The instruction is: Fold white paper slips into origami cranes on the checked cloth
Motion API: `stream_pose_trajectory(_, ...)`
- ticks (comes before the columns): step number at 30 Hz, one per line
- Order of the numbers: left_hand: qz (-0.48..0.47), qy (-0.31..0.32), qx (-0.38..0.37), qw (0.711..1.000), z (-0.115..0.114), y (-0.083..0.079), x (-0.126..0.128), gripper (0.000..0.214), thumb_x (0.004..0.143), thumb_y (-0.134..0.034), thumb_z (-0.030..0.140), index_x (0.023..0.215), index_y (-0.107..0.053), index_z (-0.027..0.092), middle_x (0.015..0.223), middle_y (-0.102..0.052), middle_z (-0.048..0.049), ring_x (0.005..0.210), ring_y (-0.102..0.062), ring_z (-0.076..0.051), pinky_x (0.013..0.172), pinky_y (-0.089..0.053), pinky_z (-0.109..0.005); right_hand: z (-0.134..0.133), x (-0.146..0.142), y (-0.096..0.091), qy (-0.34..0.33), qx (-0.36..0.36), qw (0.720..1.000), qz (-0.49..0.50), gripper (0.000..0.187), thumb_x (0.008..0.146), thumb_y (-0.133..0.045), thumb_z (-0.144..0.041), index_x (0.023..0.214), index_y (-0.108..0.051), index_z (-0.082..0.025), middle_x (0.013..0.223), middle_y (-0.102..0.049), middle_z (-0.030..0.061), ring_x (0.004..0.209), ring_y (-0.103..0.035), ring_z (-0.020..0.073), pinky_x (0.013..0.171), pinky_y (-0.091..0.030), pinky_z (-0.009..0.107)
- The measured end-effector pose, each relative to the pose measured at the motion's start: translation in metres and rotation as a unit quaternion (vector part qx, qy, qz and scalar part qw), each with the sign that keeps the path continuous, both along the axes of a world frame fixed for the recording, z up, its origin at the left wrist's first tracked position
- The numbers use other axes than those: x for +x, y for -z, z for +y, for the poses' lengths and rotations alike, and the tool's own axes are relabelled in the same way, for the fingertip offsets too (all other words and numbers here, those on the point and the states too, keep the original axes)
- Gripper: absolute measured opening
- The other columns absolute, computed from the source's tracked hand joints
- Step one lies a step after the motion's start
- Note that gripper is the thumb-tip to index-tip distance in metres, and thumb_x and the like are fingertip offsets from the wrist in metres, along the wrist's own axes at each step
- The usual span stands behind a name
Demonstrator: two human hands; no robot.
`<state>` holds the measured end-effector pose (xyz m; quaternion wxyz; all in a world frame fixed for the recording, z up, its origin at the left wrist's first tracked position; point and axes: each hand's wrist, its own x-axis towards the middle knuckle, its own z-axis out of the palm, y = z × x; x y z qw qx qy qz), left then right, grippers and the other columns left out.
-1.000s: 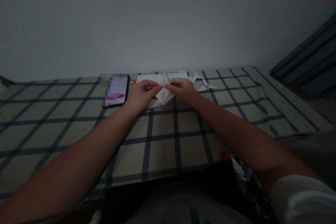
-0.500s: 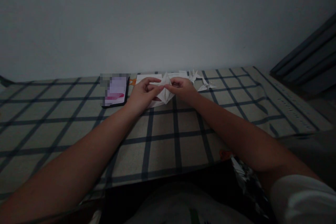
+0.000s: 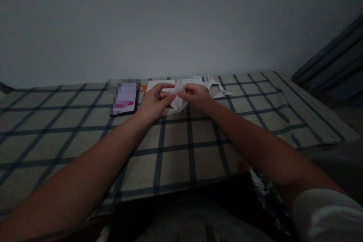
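A folded white sheet of paper [image 3: 178, 103], diamond-shaped with a crease down its middle, stands between my two hands just above the table. My left hand [image 3: 155, 99] grips its left side, thumb on the near face and fingers curled behind. On the other side my right hand [image 3: 197, 96] pinches it, with the thumb pressed near the centre crease. Part of the paper is hidden by my fingers. Behind and under the hands lie flat white papers [image 3: 159, 82]. Right of my right hand rest folded paper cranes [image 3: 224, 92].
A phone [image 3: 124, 98] with a lit, partly blurred screen lies left of my left hand. The table has a checked cloth [image 3: 176, 151] on it, wrinkled at the right. A plain wall [image 3: 181, 26] rises at the table's back edge. Dark folds of fabric [image 3: 334, 56] hang at far right.
My left thumb has shifted slightly left, away from my right thumb, and more of the paper's near face shows. Otherwise the hands and table hold still.
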<state>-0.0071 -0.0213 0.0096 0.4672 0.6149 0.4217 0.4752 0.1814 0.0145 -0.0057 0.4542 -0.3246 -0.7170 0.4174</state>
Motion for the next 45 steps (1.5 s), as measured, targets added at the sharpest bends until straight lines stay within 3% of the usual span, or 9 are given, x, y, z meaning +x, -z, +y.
stream_pose_trajectory(8, -0.004, 0.004, -0.002, 1.000, 0.0029, 0.0048, -0.0018, 0.040, 0.076, -0.079, 0.034, 0.108, -0.060, 0.018, 0.071, -0.073, 0.0022, 0.063, -0.069, -0.014, 0.065, -0.058, -0.027, 0.0030, 0.0003, 0.0018, -0.014, -0.015, 1.000, 0.002, 0.033, 0.078, -0.072, -0.048, 0.087, -0.069, -0.016, 0.084, -0.070, 0.0030, 0.078, -0.061, 0.0159, 0.070, -0.048, 0.028)
stream_pose_trajectory(14, 0.026, -0.030, 0.011, 0.999, 0.0026, 0.0049, -0.0013, 0.036, 0.077, -0.078, 0.046, 0.091, -0.061, 0.018, 0.072, -0.070, 0.0003, 0.066, -0.068, -0.015, 0.062, -0.058, -0.028, 0.0029, 0.0011, 0.0021, -0.009, -0.010, 1.000, -0.007, 0.036, 0.079, -0.072, -0.052, 0.084, -0.069, -0.016, 0.080, -0.067, 0.0018, 0.076, -0.058, 0.0151, 0.069, -0.046, 0.027)
stream_pose_trajectory(19, 0.026, -0.037, 0.017, 0.999, 0.0018, 0.0039, -0.0009, 0.036, 0.075, -0.081, 0.046, 0.085, -0.060, 0.018, 0.068, -0.068, 0.0011, 0.063, -0.065, -0.014, 0.061, -0.058, -0.027, 0.0024, 0.0007, 0.0030, -0.026, -0.016, 1.000, -0.004, 0.035, 0.080, -0.071, -0.051, 0.086, -0.069, -0.017, 0.080, -0.066, 0.0013, 0.075, -0.058, 0.0149, 0.068, -0.045, 0.027)
stream_pose_trajectory(30, -0.031, 0.017, -0.043, 0.998, 0.0037, 0.0062, 0.0021, 0.049, 0.074, -0.079, 0.025, 0.116, -0.055, 0.020, 0.071, -0.072, 0.0033, 0.064, -0.072, -0.015, 0.063, -0.062, -0.028, 0.0023, 0.0006, 0.0022, 0.005, -0.006, 0.999, 0.039, 0.031, 0.079, -0.072, -0.046, 0.089, -0.067, -0.017, 0.083, -0.068, 0.0021, 0.074, -0.060, 0.0148, 0.070, -0.048, 0.029)
stream_pose_trajectory(40, -0.031, 0.036, -0.038, 0.998, 0.0027, 0.0083, 0.0034, 0.060, 0.075, -0.078, 0.022, 0.129, -0.051, 0.021, 0.070, -0.072, 0.0050, 0.067, -0.074, -0.016, 0.068, -0.064, -0.032, 0.0008, -0.0001, 0.0004, 0.022, 0.006, 0.999, 0.023, 0.033, 0.081, -0.071, -0.050, 0.088, -0.062, -0.019, 0.080, -0.063, 0.0009, 0.076, -0.059, 0.0154, 0.067, -0.046, 0.027)
stream_pose_trajectory(45, -0.018, 0.037, -0.032, 0.999, 0.0016, 0.0088, 0.0034, 0.054, 0.076, -0.077, 0.021, 0.123, -0.051, 0.022, 0.063, -0.068, 0.0082, 0.059, -0.070, -0.014, 0.067, -0.063, -0.030, -0.0016, -0.0013, -0.0022, 0.049, 0.013, 0.999, 0.012, 0.032, 0.083, -0.072, -0.051, 0.084, -0.061, -0.021, 0.076, -0.058, 0.0007, 0.080, -0.057, 0.0165, 0.066, -0.045, 0.027)
